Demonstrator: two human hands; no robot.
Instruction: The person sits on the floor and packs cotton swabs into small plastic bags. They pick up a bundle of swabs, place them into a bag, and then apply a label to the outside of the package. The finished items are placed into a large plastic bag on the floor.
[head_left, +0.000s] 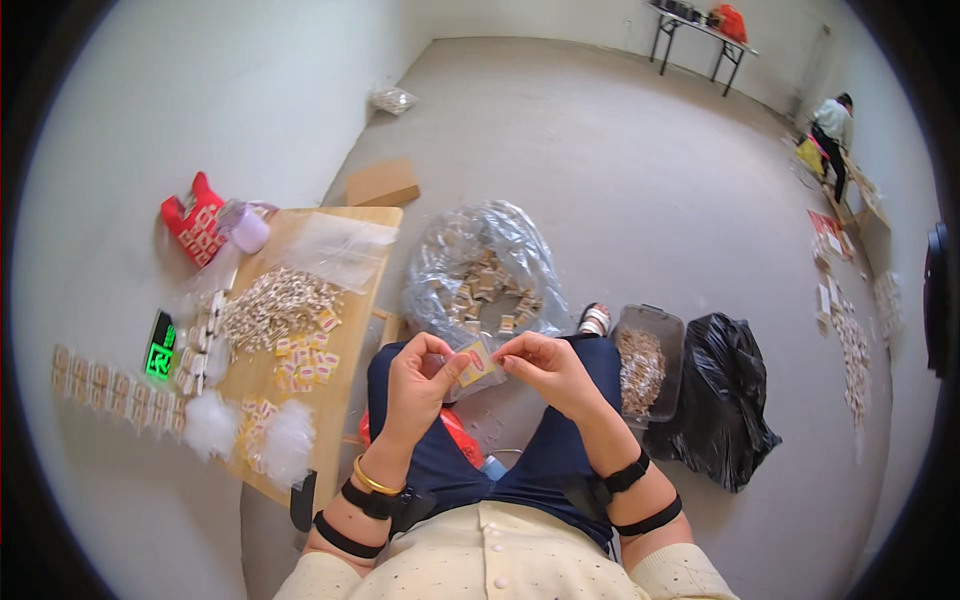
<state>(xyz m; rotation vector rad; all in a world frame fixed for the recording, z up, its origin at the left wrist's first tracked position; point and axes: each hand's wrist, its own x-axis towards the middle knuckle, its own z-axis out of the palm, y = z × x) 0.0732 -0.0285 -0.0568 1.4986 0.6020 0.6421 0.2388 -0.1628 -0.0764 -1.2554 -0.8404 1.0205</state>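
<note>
Above my lap, a small clear plastic bag with a yellow printed card (474, 366) is held between my hands. My left hand (418, 378) pinches its left side between thumb and fingers. The thumb and fingertips of my right hand (548, 368) close on the bag's upper right edge. Just beyond them, a large open clear plastic bag (430, 250) on the floor holds many small filled packets (483, 283). To my left, the wooden table (350, 290) carries a heap of small pale pieces (280, 308), loose yellow cards (305, 362) and stacks of empty clear bags (288, 445).
A grey plastic bin (668, 375) of small brown pieces and a black garbage bag (715, 400) stand at my right. A lilac jar (244, 228), a red bag (195, 222) and a lit green display (160, 350) are at left. Another person (832, 130) bends far right.
</note>
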